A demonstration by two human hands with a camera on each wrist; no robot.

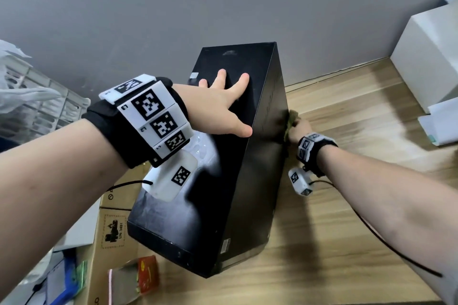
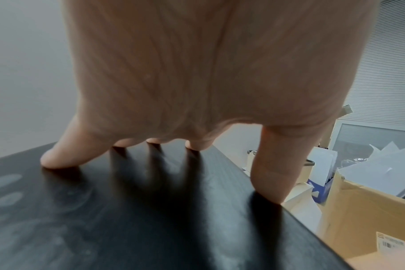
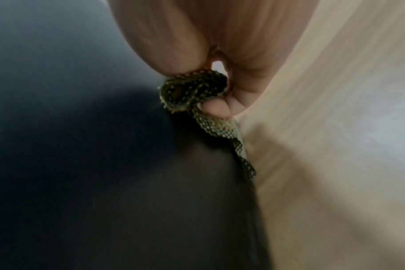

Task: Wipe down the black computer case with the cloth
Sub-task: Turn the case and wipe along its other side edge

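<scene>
The black computer case (image 1: 223, 181) stands upright on the wooden floor against the grey wall. My left hand (image 1: 223, 106) lies spread on its top panel (image 2: 127, 219), fingers straight and pressing down, thumb at the right edge. My right hand (image 1: 298, 129) is lower, at the case's right side panel (image 3: 104, 201), gripping a bunched green cloth (image 1: 291, 120) against it. In the right wrist view the dotted green cloth (image 3: 197, 91) is wadded between curled fingers (image 3: 216, 107), one end trailing down along the panel's edge.
Wooden floor (image 1: 347, 230) stretches to the right of the case. White boxes (image 1: 431, 62) stand at the far right. A cardboard box (image 1: 109, 242) with packets and a white crate (image 1: 37, 106) crowd the left side. A cable (image 1: 386, 242) runs from my right wrist.
</scene>
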